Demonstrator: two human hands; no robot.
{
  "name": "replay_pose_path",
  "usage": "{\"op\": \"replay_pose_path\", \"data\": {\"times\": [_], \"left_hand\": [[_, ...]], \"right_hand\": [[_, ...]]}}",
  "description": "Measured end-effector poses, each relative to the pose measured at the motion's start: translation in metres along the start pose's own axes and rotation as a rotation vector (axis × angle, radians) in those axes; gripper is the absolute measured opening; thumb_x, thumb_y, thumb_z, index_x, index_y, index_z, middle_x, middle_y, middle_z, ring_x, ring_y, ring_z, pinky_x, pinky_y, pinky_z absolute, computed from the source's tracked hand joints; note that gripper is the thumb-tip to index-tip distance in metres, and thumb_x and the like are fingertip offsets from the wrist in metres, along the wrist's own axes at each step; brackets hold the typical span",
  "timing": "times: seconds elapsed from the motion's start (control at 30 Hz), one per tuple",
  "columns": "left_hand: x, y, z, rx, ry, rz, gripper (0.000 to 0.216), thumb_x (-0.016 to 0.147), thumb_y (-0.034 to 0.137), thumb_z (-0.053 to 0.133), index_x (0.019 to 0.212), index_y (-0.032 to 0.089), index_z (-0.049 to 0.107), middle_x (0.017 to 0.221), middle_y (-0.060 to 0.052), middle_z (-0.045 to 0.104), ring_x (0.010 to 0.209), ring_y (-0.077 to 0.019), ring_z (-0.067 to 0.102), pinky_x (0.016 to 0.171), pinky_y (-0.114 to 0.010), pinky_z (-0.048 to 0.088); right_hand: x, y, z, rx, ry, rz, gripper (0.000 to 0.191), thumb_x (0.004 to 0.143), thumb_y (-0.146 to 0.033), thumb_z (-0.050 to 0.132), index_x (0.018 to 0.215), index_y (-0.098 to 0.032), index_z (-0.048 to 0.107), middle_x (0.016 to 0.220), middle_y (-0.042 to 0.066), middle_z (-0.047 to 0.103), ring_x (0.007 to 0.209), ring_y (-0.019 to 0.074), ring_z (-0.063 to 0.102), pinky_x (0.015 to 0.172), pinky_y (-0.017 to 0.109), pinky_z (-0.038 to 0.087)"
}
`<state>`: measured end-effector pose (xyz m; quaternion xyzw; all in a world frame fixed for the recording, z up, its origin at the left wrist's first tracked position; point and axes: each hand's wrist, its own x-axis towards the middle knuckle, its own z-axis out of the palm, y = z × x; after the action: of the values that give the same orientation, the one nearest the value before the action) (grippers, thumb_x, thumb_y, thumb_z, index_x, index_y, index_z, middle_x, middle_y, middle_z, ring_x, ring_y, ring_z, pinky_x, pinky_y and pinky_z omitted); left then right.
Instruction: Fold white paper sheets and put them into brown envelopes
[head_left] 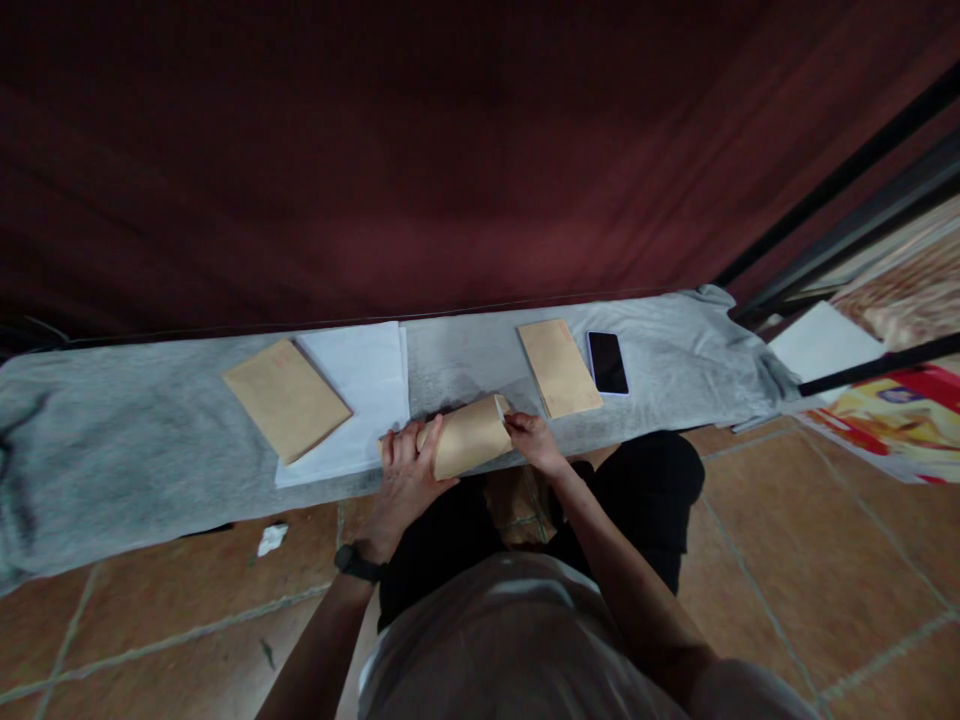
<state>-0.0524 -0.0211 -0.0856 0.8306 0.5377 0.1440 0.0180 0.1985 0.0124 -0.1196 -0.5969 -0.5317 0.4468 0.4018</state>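
A brown paper envelope (472, 440) lies bowed near the front edge of the bench, its mouth facing right. My left hand (409, 460) is wrapped over its left end, thumb and fingers pressing on the paper. At the open mouth, my right hand (529, 437) has its fingers pinched together on a piece of white paper (501, 405), of which only a thin strip shows. The rest of that paper is hidden inside the envelope. Left of my hands, another brown envelope (287, 400) rests on white paper sheets (367, 380).
A third brown envelope (560, 367) and a smartphone (607, 362) lie to the right on the grey cloth (465, 345) covering the narrow bench. Behind it hangs a dark red curtain (390, 200). A black metal bar (840, 180) and a colourful printed box (900, 420) are at right.
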Motion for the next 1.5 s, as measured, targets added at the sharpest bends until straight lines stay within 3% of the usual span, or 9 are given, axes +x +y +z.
{"op": "replay_pose_path", "data": {"times": [0.17,0.4,0.7,0.93,1.17,1.33,1.5], "left_hand": [[0.001,0.0,0.003,0.003,0.005,-0.005,0.109,0.072,0.048,0.083,0.16,0.016,0.026,0.142,-0.023,0.053,0.135,-0.0399,0.048,0.119,-0.059,0.027],[0.0,0.0,0.003,-0.005,0.02,0.015,0.102,0.075,0.05,0.08,0.159,0.016,0.031,0.142,-0.023,0.053,0.135,-0.0398,0.049,0.119,-0.059,0.027],[0.002,0.0,0.003,-0.009,0.01,0.027,0.104,0.074,0.046,0.082,0.159,0.016,0.03,0.144,-0.024,0.051,0.135,-0.04,0.047,0.119,-0.059,0.026],[0.003,0.003,-0.001,0.009,-0.001,0.036,0.102,0.074,0.044,0.082,0.158,0.015,0.031,0.144,-0.024,0.052,0.134,-0.04,0.048,0.118,-0.059,0.028],[0.004,0.002,0.0,0.002,0.003,0.042,0.1,0.076,0.043,0.081,0.158,0.014,0.031,0.147,-0.026,0.048,0.138,-0.0408,0.045,0.119,-0.061,0.026],[0.007,0.004,-0.001,-0.011,0.02,0.01,0.093,0.081,0.038,0.078,0.159,0.018,0.031,0.159,-0.025,0.035,0.15,-0.0431,0.03,0.12,-0.065,0.021],[0.007,0.012,0.001,-0.119,0.113,-0.137,0.084,0.09,0.034,0.068,0.161,0.022,0.025,0.167,-0.023,0.021,0.155,-0.0401,0.019,0.12,-0.065,0.025]], "right_hand": [[-0.002,-0.001,0.003,0.042,0.041,0.024,0.019,0.084,-0.032,0.06,0.083,-0.021,0.075,0.085,0.004,0.078,0.077,0.0208,0.07,0.068,0.029,0.052],[-0.003,-0.002,0.002,0.082,0.069,0.016,0.006,0.074,-0.029,0.064,0.072,-0.023,0.065,0.074,0.0,0.072,0.071,0.0174,0.066,0.067,0.027,0.051],[0.0,-0.005,0.004,0.088,0.105,0.043,0.007,0.072,-0.028,0.064,0.068,-0.023,0.062,0.067,-0.001,0.068,0.065,0.0165,0.062,0.063,0.027,0.049],[-0.001,-0.002,0.005,0.102,0.158,0.051,0.008,0.07,-0.027,0.065,0.07,-0.023,0.057,0.071,-0.001,0.066,0.069,0.0162,0.063,0.069,0.028,0.049],[0.001,0.0,0.004,0.215,0.215,0.102,0.026,0.065,-0.032,0.069,0.087,-0.024,0.058,0.065,-0.007,0.059,0.064,0.015,0.058,0.063,0.027,0.046],[0.0,-0.002,0.01,0.363,0.179,0.193,0.026,0.069,-0.046,0.069,0.067,-0.024,0.056,0.053,-0.005,0.055,0.051,0.0141,0.053,0.051,0.026,0.043],[0.003,-0.009,0.01,0.538,0.282,0.233,0.025,0.071,-0.046,0.068,0.074,-0.025,0.056,0.064,-0.002,0.066,0.061,0.0173,0.065,0.058,0.028,0.052]]}}
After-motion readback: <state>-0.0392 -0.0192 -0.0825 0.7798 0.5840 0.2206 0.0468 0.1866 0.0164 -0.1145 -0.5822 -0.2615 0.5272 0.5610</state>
